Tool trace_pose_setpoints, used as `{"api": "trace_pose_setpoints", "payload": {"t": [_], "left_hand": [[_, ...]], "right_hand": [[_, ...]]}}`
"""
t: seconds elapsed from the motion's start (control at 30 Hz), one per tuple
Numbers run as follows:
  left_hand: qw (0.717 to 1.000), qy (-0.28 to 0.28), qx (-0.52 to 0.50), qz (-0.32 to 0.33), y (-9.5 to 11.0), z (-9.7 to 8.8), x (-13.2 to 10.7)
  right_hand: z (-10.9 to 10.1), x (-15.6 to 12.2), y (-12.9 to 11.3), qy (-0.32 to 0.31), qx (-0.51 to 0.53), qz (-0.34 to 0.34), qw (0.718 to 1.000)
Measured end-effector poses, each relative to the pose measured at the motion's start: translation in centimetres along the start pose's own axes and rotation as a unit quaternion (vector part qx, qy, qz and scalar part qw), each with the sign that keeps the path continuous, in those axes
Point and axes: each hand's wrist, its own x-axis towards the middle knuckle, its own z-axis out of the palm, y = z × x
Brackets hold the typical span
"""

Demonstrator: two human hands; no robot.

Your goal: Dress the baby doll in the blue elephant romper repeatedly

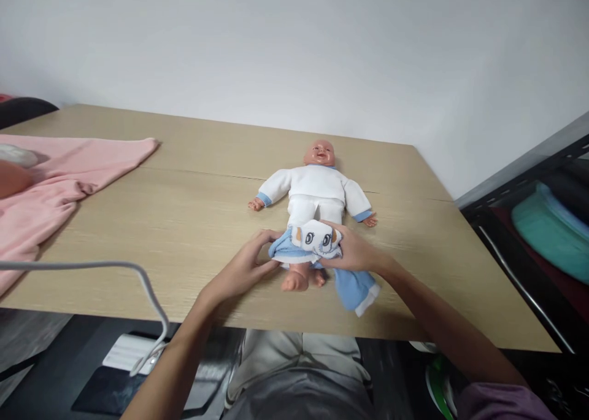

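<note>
A baby doll (319,183) lies on its back on the table, head towards the wall, in a white top with blue cuffs and white trousers. Around its lower legs are blue doll pants (294,248) with a white patch showing an embroidered animal face (318,239). My left hand (257,257) grips the pants' edge on the left, thumb and fingers closed. On the other side my right hand (352,248) is closed on the cloth by the face patch. One doll foot (296,280) pokes out below; an empty blue pant leg (354,288) trails to the right.
The wooden table (197,205) backs onto a white wall (276,51). A pink cloth (92,162) with another doll-like object lies at the left. A grey cable (105,264) arches over the table's front left. At the right stands a black shelf (519,272) holding a teal item (547,229).
</note>
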Motion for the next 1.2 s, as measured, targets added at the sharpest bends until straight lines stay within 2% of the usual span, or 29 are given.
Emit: {"api": "trace_pose_setpoints", "payload": {"t": [0.1, 0.2, 0.37, 0.5, 0.57, 0.67, 0.77, 0.83, 0.87, 0.93, 1.0, 1.03, 1.1, 1.2], "left_hand": [[1.0, -0.022, -0.017, -0.007, 0.1, -0.2, 0.0], [0.999, -0.041, -0.027, -0.016, 0.1, -0.5, 0.0], [0.998, -0.061, -0.017, -0.003, -0.3, -1.1, 0.8], [0.999, -0.045, 0.024, -0.011, -0.8, -1.8, 2.4], [0.997, -0.038, 0.064, 0.011, -0.6, -2.3, 3.4], [0.992, -0.02, 0.097, 0.074, 1.2, -2.8, 5.2], [0.986, -0.03, 0.115, 0.116, 4.8, -2.5, 7.4], [0.976, -0.096, 0.157, 0.115, 7.2, -1.9, 9.4], [0.964, -0.157, 0.189, 0.1, 8.1, -1.5, 10.5], [0.92, -0.302, 0.242, 0.059, 9.1, -0.7, 13.1], [0.881, -0.41, 0.229, 0.058, 8.9, -0.2, 15.5], [0.872, -0.441, 0.199, 0.075, 8.5, 0.1, 16.5], [0.871, -0.463, 0.11, 0.121, 7.2, 0.4, 18.0], [0.884, -0.441, 0.009, 0.157, 5.4, 1.0, 18.7]], "right_hand": [[-0.9, -0.6, 0.5, -0.034, 0.011, 0.028, 0.999], [-1.6, -1.8, 2.3, -0.023, 0.033, 0.046, 0.998], [-2.2, -3.2, 5.7, -0.016, 0.148, 0.068, 0.986], [-2.5, -3.4, 6.2, -0.001, 0.175, 0.075, 0.982], [-2.6, -3.4, 6.0, 0.009, 0.185, 0.07, 0.98], [-2.4, -3.5, 5.9, 0.034, 0.202, 0.057, 0.977], [-2.1, -3.4, 5.7, 0.05, 0.214, 0.044, 0.975], [-1.9, -3.3, 5.4, 0.049, 0.218, 0.034, 0.974], [-1.8, -3.2, 5.2, 0.051, 0.218, 0.03, 0.974], [-1.6, -3.1, 4.9, 0.064, 0.213, 0.027, 0.975], [-1.6, -3.1, 4.5, 0.082, 0.205, 0.035, 0.975], [-1.7, -3.1, 4.4, 0.084, 0.201, 0.044, 0.975], [-2.0, -3.3, 4.3, 0.053, 0.183, 0.074, 0.979], [-2.7, -3.9, 4.1, -0.016, 0.126, 0.137, 0.982]]}}
